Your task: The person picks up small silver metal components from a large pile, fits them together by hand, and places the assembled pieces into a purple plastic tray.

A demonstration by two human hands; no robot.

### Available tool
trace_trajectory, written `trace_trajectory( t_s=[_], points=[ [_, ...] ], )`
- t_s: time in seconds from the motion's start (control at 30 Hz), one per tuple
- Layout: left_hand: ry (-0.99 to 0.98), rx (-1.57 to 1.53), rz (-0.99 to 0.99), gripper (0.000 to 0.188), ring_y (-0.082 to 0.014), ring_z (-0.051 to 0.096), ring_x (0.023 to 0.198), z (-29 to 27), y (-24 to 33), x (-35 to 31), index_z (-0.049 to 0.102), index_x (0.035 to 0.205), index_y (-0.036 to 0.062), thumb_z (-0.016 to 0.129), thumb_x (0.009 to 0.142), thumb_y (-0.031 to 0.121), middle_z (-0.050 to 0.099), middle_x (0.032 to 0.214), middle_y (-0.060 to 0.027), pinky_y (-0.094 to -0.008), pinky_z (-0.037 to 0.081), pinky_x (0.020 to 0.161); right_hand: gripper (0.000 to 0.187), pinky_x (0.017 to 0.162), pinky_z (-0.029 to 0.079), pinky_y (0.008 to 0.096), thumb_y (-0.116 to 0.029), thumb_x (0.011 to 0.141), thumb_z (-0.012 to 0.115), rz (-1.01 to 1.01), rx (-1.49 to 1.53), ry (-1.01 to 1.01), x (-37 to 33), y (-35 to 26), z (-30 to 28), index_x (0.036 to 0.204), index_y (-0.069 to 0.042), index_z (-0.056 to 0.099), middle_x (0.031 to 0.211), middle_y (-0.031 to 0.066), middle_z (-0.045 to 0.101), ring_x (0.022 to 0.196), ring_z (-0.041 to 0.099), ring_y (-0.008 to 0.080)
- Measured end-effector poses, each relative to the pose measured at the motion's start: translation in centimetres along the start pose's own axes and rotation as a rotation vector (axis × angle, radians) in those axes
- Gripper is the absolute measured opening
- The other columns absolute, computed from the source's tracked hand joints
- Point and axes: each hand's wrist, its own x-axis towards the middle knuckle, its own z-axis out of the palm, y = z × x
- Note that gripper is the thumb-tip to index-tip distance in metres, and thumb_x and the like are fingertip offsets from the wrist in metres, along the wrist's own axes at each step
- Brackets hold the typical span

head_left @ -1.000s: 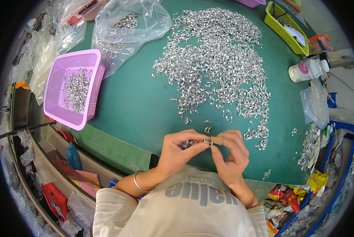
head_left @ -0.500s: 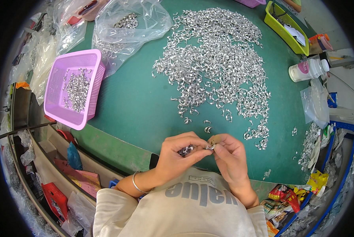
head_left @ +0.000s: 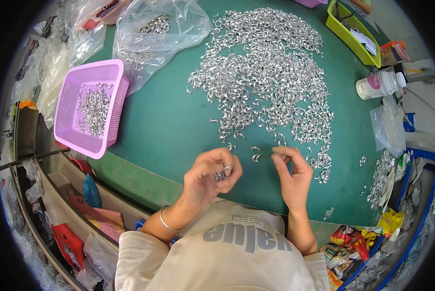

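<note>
Small-parts workshop, identified by green workbench point(head_left: 154, 128), bulk curved metal parts point(head_left: 271, 29), purple plastic basket point(head_left: 119, 114) and clear plastic bag point(head_left: 183, 29) containing parts.

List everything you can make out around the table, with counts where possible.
Table: one, green, centre
Curved metal pieces: too many to count, silvery, mostly centre table
Basket: one, purple, left, pieces inside
Clear bag: one, transparent, upper left, pieces inside
Tray: one, yellow-green, upper right
Bottle: at least one, white, right
Packets: several, red and yellow, lower right
Red container: one, red, lower left
Loose plastic: uncounted, clear, left side
Bangle: one, silvery, left wrist
Left hand: one, lower centre, curled around metal pieces
Right hand: one, lower centre-right, tan item at index fingertip
</note>
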Motion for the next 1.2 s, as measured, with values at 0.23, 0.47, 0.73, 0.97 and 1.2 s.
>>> trace_trajectory(
  t_s=[0.23, 0.47, 0.73, 0.97, 1.2],
  points=[
    [-0.065, -0.073, -0.034, 0.032, -0.0054, 0.028, 0.041, -2.1, -0.8, 0.3, 0.042, 0.062, 0.0031, 0.041, 0.089, 0.021, 0.046, 0.059, -0.0117, -0.0178, 0.023, 0.034, 0.015, 0.069, 0.033, 0.0327, -0.003, 0.071, 0.063, -0.273, -0.633, -0.073, 1.3, 0.6, 2.2, 0.086, -0.003, 0.061, 0.081, 0.0061, 0.055, 0.075, 0.048, 0.0221],
    [0.186, 0.21, 0.028, 0.015, -0.0037, 0.035, 0.047, -0.9, -1.5, 1.1, 0.049, 0.079, 0.0042, 0.049, 0.088, 0.015, 0.05, 0.067, -0.0035, -0.0169, 0.027, 0.038, 0.009, 0.068, 0.033, 0.0325, -0.004, 0.071, 0.063, -0.281, -0.526, -0.055, 1.6, 1.0, 1.9, 0.078, -0.004, 0.059, 0.076, 0.0057, 0.056, 0.074, 0.048, 0.0221],
    [0.208, 0.562, -0.006, 0.02, -0.0003, 0.038, 0.055, -0.7, -2.3, 1.5, 0.057, 0.1, 0.0017, 0.058, 0.082, 0.011, 0.055, 0.076, 0.0004, -0.0141, 0.027, 0.043, 0.009, 0.068, 0.036, 0.0325, -0.003, 0.071, 0.063, -0.312, -0.265, -0.198, 0.5, -1.4, 0.6, 0.079, -0.004, 0.059, 0.079, 0.0063, 0.057, 0.077, 0.05, 0.0233],
    [0.201, 0.538, -0.007, 0.01, -0.001, 0.039, 0.052, 0.1, -1.7, 0.8, 0.061, 0.087, -0.0014, 0.062, 0.078, 0.003, 0.057, 0.074, -0.0009, -0.015, 0.027, 0.042, 0.016, 0.067, 0.039, 0.0304, -0.001, 0.066, 0.068, -0.254, -0.097, -0.117, 0.1, -2.2, 0.6, 0.079, -0.001, 0.059, 0.079, 0.0068, 0.059, 0.074, 0.052, 0.022],
    [0.142, 0.372, -0.09, 0.011, -0.0018, 0.037, 0.051, 0.6, -1.4, 0.2, 0.061, 0.088, -0.0032, 0.06, 0.08, 0.003, 0.056, 0.072, -0.0024, -0.0165, 0.024, 0.041, 0.018, 0.064, 0.041, 0.0283, 0.002, 0.062, 0.07, -0.189, 0.062, -0.072, -0.3, -3.0, 0.6, 0.077, 0.001, 0.06, 0.076, 0.0078, 0.06, 0.072, 0.053, 0.0207]
  ],
)
